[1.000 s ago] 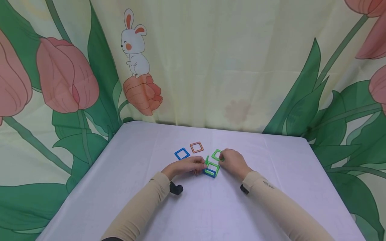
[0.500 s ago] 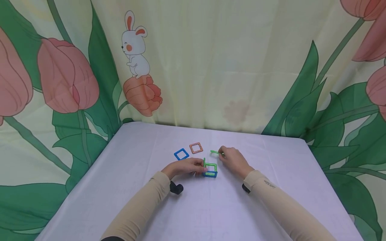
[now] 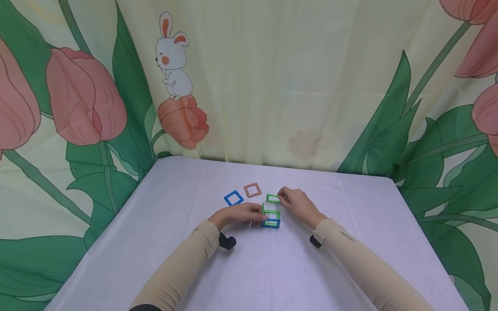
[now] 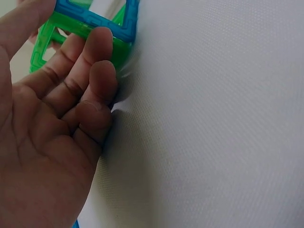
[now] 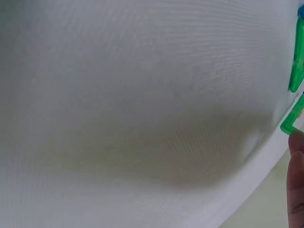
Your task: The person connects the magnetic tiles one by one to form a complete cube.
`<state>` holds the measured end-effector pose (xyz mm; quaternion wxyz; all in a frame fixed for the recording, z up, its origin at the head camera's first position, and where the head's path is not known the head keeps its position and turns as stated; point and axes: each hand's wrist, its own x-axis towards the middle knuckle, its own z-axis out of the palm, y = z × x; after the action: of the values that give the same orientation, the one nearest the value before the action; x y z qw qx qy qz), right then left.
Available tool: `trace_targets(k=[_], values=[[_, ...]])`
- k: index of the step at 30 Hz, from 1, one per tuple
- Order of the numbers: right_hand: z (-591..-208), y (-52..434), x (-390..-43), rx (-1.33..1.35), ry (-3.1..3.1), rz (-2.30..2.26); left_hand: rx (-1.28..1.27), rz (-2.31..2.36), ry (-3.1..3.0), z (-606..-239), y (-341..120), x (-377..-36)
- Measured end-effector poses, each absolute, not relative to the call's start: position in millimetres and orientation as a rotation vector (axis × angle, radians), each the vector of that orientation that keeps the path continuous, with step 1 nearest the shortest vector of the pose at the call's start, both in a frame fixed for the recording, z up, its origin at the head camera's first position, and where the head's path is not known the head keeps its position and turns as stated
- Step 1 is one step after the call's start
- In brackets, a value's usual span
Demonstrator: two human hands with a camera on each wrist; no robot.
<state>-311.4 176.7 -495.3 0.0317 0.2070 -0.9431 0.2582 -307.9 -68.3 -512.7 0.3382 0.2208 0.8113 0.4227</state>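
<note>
My left hand (image 3: 239, 214) holds a small structure of magnetic building tiles at its left side. An upright blue square tile (image 3: 271, 226) forms its front, with green tiles (image 3: 263, 208) at its left and base. The left wrist view shows the thumb by the blue tile (image 4: 90, 18) and fingers against the green one (image 4: 71, 24). Just behind the structure, my right hand (image 3: 301, 206) pinches a loose green square tile (image 3: 273, 195) by its right edge. In the right wrist view only the fingertips (image 5: 296, 175) and a corner of that green tile (image 5: 290, 121) show.
A blue square tile (image 3: 229, 195) lies flat behind my left hand. Beside it, farther back, is an orange square tile (image 3: 250, 185). All stand on a white-covered table (image 3: 249, 272), with a printed curtain (image 3: 253, 86) behind.
My right hand has lifted and turned the green tile, bringing it slightly left behind the structure. The structure has turned a little, its blue side now facing front. My left hand keeps hold.
</note>
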Motion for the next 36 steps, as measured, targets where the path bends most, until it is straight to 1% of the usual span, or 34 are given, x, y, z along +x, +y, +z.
trace_targets(k=[10,36], values=[[-493.7,172.5,-309.1,0.705,-2.927,0.831,0.584,1.111,2.129,-514.5,-69.6,-307.1],[-494.4,170.0,-300.8,0.757,-2.955,0.848,0.583,1.109,2.111,-512.2,-67.8,-307.3]])
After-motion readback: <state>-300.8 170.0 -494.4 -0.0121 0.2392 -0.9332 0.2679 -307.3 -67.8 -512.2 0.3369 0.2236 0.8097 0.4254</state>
